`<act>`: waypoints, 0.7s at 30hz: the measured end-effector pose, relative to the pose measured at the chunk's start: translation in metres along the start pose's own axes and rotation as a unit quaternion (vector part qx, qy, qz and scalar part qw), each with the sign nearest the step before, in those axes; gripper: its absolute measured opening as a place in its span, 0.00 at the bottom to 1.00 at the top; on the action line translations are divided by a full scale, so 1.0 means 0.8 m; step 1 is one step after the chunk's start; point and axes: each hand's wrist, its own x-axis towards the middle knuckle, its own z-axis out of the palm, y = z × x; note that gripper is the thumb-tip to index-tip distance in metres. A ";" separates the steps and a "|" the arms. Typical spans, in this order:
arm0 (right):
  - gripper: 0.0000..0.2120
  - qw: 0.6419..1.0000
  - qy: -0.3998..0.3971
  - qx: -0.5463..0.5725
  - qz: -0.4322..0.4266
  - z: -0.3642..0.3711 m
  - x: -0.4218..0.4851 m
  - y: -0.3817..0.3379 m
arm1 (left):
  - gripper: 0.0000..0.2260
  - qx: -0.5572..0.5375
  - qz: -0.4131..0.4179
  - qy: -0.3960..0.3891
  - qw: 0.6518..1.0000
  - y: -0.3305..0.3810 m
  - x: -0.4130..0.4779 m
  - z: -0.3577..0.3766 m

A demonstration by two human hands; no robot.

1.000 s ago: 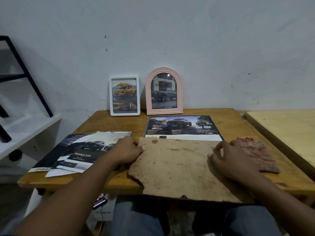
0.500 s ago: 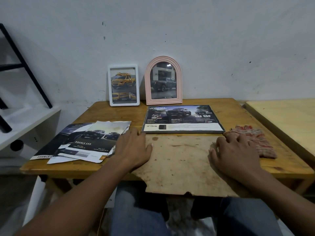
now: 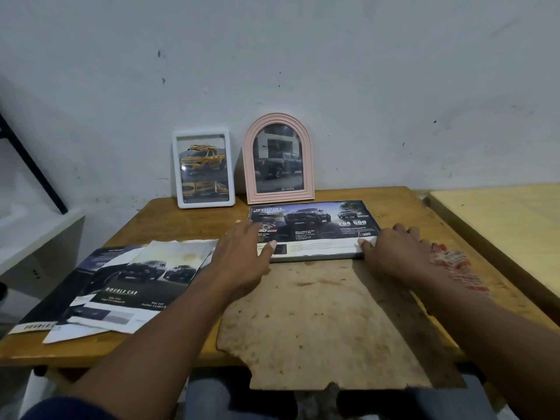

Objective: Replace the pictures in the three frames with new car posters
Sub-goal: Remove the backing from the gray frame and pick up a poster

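White frame [image 3: 203,169] and pink arch frame [image 3: 278,159] look done already. Left hand [image 3: 242,258] and right hand [image 3: 394,253] rest flat, grip open, on the last flat frame [image 3: 315,230].

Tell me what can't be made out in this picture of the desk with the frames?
Head view only:
- Flat frame: its left and right ends lie under the left hand and right hand.
- Small print on its poster: too small to read.
- Brochures: lower sheets covered by the top one.
- Cloth: partly behind the right wrist.
- Board: its near edge hides the lap.
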 end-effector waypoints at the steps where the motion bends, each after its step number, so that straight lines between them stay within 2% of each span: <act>1: 0.29 1.000 0.001 0.007 0.002 0.003 0.002 -0.005 | 0.29 -0.006 -0.004 -0.013 1.000 0.000 0.010 0.004; 6: 0.30 0.999 0.020 0.040 0.001 0.013 0.006 -0.030 | 0.32 -0.047 -0.041 -0.074 0.995 -0.010 0.032 0.026; 12: 0.21 0.995 0.060 0.079 0.007 0.014 0.006 -0.062 | 0.33 -0.070 -0.062 -0.072 0.993 -0.034 0.040 0.030; 15: 0.17 0.987 0.104 0.119 -0.025 0.023 0.001 -0.075 | 0.32 -0.042 -0.071 -0.086 0.993 -0.034 0.037 0.024; 19: 0.20 0.966 0.118 0.213 -0.083 0.026 -0.002 -0.089 | 0.31 -0.017 -0.070 -0.080 0.994 -0.040 0.035 0.017; 21: 0.20 0.945 0.133 0.276 -0.118 0.025 0.003 -0.093 | 0.31 -0.012 -0.070 -0.084 0.994 -0.049 0.035 0.013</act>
